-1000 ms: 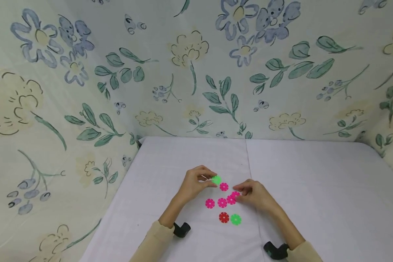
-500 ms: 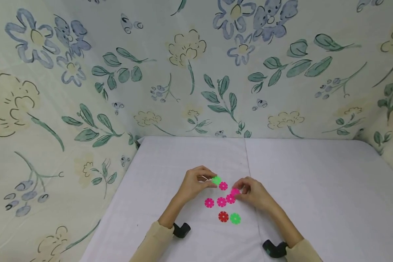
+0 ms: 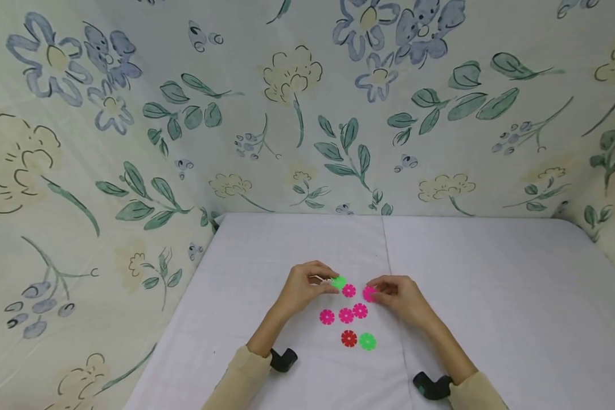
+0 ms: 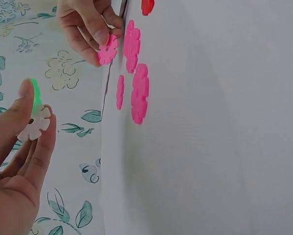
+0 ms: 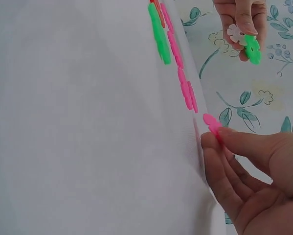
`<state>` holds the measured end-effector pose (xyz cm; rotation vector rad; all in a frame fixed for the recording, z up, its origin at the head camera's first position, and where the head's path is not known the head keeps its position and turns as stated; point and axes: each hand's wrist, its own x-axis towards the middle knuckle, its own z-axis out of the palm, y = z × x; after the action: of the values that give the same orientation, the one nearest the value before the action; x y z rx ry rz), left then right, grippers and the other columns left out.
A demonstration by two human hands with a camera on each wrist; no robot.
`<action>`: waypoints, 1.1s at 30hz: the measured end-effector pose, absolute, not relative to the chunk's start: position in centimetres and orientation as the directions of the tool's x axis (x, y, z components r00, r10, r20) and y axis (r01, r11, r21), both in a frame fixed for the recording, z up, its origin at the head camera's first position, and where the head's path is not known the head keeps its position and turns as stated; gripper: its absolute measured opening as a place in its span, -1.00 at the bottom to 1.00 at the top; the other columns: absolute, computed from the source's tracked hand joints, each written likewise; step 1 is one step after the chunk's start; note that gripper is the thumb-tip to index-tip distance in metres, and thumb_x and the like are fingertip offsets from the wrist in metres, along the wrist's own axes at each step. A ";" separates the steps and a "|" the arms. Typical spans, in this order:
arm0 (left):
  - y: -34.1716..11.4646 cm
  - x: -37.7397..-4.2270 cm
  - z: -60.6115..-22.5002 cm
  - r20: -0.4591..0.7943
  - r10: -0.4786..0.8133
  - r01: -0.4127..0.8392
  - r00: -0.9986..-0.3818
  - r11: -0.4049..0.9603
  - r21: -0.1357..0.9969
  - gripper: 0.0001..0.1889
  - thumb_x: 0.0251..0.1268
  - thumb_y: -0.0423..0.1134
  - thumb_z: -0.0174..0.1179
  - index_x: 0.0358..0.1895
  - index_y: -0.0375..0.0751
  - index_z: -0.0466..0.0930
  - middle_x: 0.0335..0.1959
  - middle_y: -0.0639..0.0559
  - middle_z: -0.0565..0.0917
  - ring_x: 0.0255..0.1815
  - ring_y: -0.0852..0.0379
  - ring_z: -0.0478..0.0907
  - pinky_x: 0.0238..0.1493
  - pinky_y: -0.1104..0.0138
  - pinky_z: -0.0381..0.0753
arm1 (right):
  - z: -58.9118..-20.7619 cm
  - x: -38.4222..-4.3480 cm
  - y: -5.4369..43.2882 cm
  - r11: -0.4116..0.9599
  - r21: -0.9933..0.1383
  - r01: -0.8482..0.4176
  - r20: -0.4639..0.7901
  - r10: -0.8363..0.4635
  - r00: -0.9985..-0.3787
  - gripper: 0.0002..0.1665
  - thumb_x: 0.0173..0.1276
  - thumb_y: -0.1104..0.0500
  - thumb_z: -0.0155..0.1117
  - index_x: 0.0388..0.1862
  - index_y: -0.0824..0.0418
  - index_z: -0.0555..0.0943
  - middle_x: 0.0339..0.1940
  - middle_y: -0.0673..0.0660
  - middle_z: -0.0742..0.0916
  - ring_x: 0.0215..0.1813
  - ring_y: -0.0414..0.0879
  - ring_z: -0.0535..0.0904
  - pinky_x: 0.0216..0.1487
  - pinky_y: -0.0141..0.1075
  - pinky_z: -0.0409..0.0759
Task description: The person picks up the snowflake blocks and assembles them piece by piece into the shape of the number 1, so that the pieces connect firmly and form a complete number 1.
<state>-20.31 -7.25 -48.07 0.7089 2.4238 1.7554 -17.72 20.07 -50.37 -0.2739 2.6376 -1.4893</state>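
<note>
One white disc (image 5: 234, 34) and a touching green disc (image 5: 255, 54) are pinched in the left hand's grip (image 3: 304, 286); the right hand's grip (image 3: 402, 296) pinches a pink disc (image 4: 107, 51). Four more pink discs (image 3: 326, 318), a red disc (image 3: 348, 339) and another green disc (image 3: 368, 342) lie on the tabletop (image 3: 287, 242).

Both arms extend forward and angle inward, beige-sleeved left forearm (image 3: 242, 377) and beige-sleeved right forearm (image 3: 478, 393), skin bare from cuffs to fingertips. Bare left hand (image 3: 303, 287) is in a pinch grip, thumb (image 4: 11, 117) opposing the fingers; bare right hand (image 3: 402, 297) pinches too, thumb (image 5: 251, 147) against the index finger, remaining fingers bent behind. Fingertips point toward each other, near but not touching.
</note>
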 end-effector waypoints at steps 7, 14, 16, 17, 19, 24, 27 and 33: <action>-7.3 -20.3 -47.9 0.200 0.426 0.313 -0.883 0.215 0.925 -0.75 0.18 -0.32 0.52 -0.06 -0.16 0.82 -0.09 -0.04 0.77 -0.05 -0.12 0.64 -0.08 0.42 0.73 | -49.8 -17.7 19.8 0.381 -0.919 -0.098 0.030 -0.179 -0.983 -0.65 0.39 0.21 0.45 0.12 0.26 0.74 -0.04 0.25 0.82 -0.12 -0.10 0.82 -0.06 -0.40 0.76; -7.4 -20.5 -47.7 0.200 0.454 0.305 -0.868 0.170 0.937 -0.77 0.25 -0.36 0.46 -0.03 -0.22 0.81 -0.06 -0.11 0.76 0.01 -0.17 0.68 -0.04 0.40 0.75 | -49.1 -17.6 18.9 0.238 -0.956 -0.171 0.139 -0.145 -0.980 -0.64 0.35 0.22 0.49 0.10 0.28 0.73 -0.07 0.30 0.81 -0.18 -0.20 0.82 -0.11 -0.37 0.78; -7.4 -20.5 -47.6 0.198 0.460 0.304 -0.866 0.168 0.938 -0.77 0.26 -0.37 0.44 -0.03 -0.24 0.80 -0.05 -0.12 0.76 0.02 -0.13 0.69 -0.03 0.39 0.75 | -48.9 -17.5 18.6 0.208 -0.957 -0.202 0.176 -0.140 -0.974 -0.64 0.35 0.24 0.48 0.10 0.30 0.73 -0.06 0.33 0.81 -0.18 -0.23 0.82 -0.12 -0.36 0.78; -7.3 -20.5 -47.6 0.197 0.462 0.304 -0.865 0.170 0.937 -0.77 0.26 -0.38 0.44 -0.02 -0.24 0.80 -0.05 -0.12 0.77 0.02 -0.12 0.69 -0.02 0.39 0.75 | -48.9 -17.5 18.4 0.202 -0.956 -0.214 0.188 -0.139 -0.972 -0.64 0.35 0.24 0.48 0.10 0.31 0.73 -0.05 0.34 0.81 -0.18 -0.25 0.82 -0.12 -0.37 0.78; -7.3 -20.5 -47.5 0.197 0.463 0.307 -0.864 0.175 0.936 -0.77 0.26 -0.39 0.44 -0.02 -0.25 0.80 -0.04 -0.12 0.77 0.03 -0.06 0.69 0.01 0.39 0.75 | -48.8 -17.4 18.1 0.190 -0.954 -0.232 0.208 -0.138 -0.968 -0.64 0.35 0.25 0.47 0.10 0.32 0.73 -0.04 0.36 0.81 -0.17 -0.26 0.82 -0.12 -0.37 0.77; -7.1 -20.7 -47.3 0.191 0.458 0.313 -0.868 0.206 0.927 -0.76 0.24 -0.34 0.47 -0.02 -0.17 0.81 -0.04 -0.04 0.79 0.05 0.08 0.67 0.04 0.38 0.74 | -48.8 -17.2 17.6 0.176 -0.951 -0.255 0.234 -0.129 -0.964 -0.66 0.35 0.27 0.47 0.09 0.32 0.73 -0.05 0.37 0.82 -0.16 -0.27 0.82 -0.10 -0.39 0.76; -7.1 -20.7 -47.2 0.183 0.453 0.306 -0.872 0.215 0.927 -0.76 0.24 -0.31 0.48 -0.03 -0.12 0.82 -0.03 -0.01 0.81 0.05 0.10 0.67 0.01 0.38 0.73 | -48.8 -17.1 17.5 0.184 -0.946 -0.265 0.246 -0.121 -0.962 -0.67 0.36 0.27 0.46 0.08 0.31 0.74 -0.06 0.35 0.82 -0.16 -0.28 0.82 -0.10 -0.41 0.76; -7.2 -20.6 -47.0 0.188 0.445 0.304 -0.876 0.206 0.930 -0.77 0.24 -0.29 0.49 -0.04 -0.11 0.82 -0.03 -0.02 0.82 0.08 0.00 0.68 -0.01 0.37 0.73 | -48.8 -16.9 17.3 0.166 -0.945 -0.281 0.267 -0.104 -0.958 -0.67 0.35 0.27 0.47 0.09 0.30 0.74 -0.07 0.33 0.83 -0.17 -0.26 0.82 -0.10 -0.40 0.76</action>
<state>-20.62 -7.24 -47.01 0.7324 2.3426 1.7607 -16.87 17.27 -48.82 -0.4172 2.5016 -2.0827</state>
